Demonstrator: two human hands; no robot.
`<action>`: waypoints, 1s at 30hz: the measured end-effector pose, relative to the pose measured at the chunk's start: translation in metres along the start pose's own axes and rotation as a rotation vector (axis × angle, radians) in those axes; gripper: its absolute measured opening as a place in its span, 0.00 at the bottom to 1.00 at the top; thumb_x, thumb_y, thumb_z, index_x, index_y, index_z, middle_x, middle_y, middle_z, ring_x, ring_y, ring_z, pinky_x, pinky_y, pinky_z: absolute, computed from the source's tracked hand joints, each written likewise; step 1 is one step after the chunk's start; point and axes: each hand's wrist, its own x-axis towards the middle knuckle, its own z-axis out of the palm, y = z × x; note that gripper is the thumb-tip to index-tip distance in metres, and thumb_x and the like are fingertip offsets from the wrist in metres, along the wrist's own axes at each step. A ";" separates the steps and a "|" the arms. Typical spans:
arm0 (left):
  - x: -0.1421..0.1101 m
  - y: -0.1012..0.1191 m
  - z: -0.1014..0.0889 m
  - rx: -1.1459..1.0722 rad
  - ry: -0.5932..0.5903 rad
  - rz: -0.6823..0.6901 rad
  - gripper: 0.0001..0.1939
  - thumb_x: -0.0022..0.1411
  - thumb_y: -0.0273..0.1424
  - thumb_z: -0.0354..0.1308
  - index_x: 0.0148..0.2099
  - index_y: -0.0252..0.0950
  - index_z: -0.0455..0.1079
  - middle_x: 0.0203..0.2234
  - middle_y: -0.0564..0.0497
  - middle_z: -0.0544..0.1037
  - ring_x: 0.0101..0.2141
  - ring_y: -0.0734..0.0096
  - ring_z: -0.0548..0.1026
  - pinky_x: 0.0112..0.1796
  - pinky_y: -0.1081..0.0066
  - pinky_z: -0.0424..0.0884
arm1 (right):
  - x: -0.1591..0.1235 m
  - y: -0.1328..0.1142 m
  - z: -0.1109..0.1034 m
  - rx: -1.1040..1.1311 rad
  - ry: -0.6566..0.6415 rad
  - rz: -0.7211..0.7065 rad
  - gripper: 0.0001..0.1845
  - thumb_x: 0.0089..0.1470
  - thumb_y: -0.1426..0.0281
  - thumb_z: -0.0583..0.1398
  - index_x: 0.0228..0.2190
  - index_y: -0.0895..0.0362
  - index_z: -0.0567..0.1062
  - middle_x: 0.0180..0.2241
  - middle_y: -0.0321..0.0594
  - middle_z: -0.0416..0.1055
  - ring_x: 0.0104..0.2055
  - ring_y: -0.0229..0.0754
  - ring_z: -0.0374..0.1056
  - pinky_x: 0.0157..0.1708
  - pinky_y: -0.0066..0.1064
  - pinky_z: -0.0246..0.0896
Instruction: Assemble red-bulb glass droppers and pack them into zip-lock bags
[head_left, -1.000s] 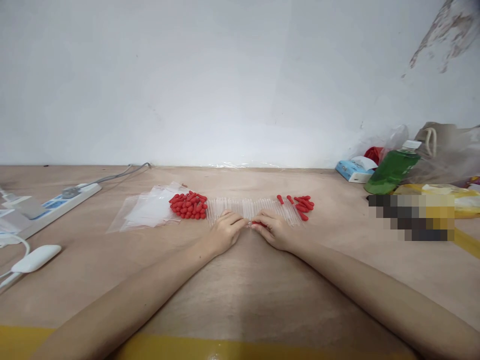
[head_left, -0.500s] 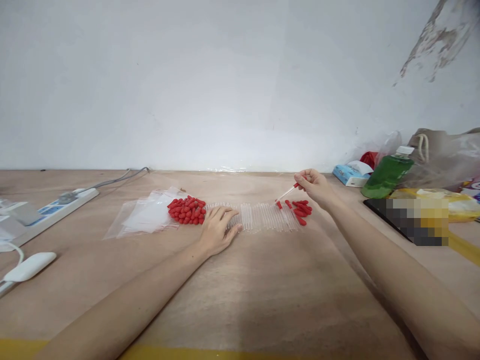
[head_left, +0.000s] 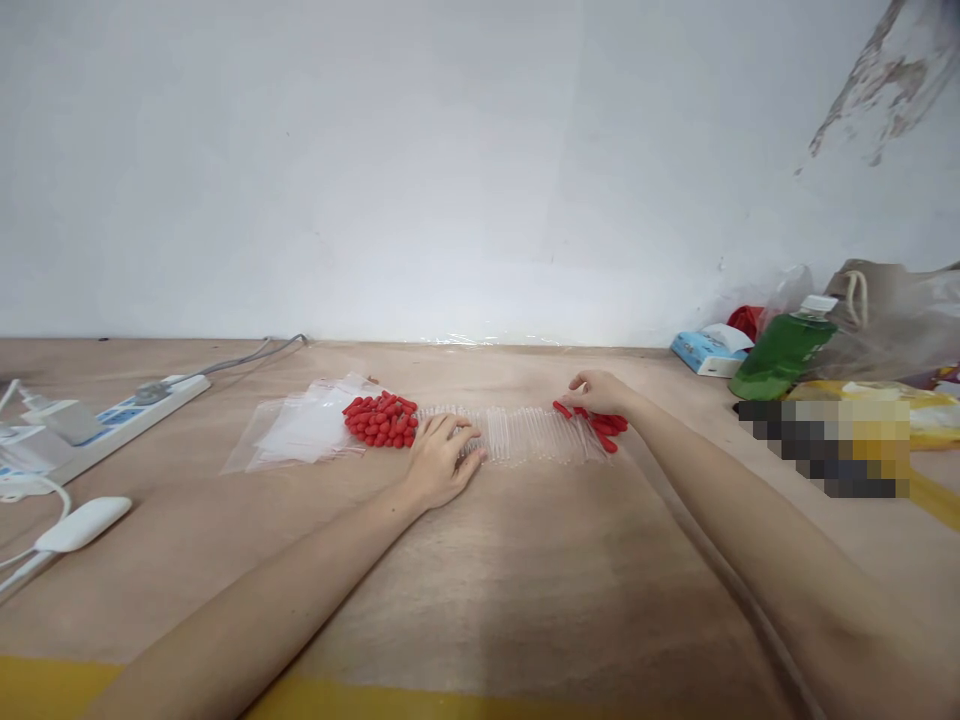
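A row of clear plastic tubes (head_left: 529, 435) lies across the wooden table (head_left: 525, 580). My left hand (head_left: 441, 456) rests on the row's left end, fingers stretched and slightly apart, holding nothing. Just left of it is a heap of loose red rubber caps (head_left: 381, 418). My right hand (head_left: 600, 392) is lowered onto a small pile of red-capped tubes (head_left: 611, 424) at the row's right end. Its fingers are pinched together on a red-capped tube, which is mostly hidden under them.
Clear plastic bags (head_left: 296, 432) lie left of the red caps. A power strip (head_left: 120, 418) and a white adapter (head_left: 81, 522) sit at the far left. At the right stand a green bottle (head_left: 784, 346), a blue tissue pack (head_left: 705, 350) and bags (head_left: 892, 310).
My hands parted from the middle of the row. The right hand lifted a red-capped tube, carried it right and has now come down onto the pile. The left hand stayed on the tubes.
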 end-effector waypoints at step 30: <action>0.056 0.024 0.020 0.255 -0.237 -0.437 0.19 0.53 0.43 0.49 0.32 0.31 0.70 0.37 0.39 0.69 0.42 0.52 0.62 0.40 0.58 0.56 | -0.058 0.033 0.004 -0.240 0.315 0.087 0.09 0.45 0.69 0.51 0.24 0.58 0.71 0.31 0.44 0.71 0.32 0.43 0.66 0.28 0.29 0.52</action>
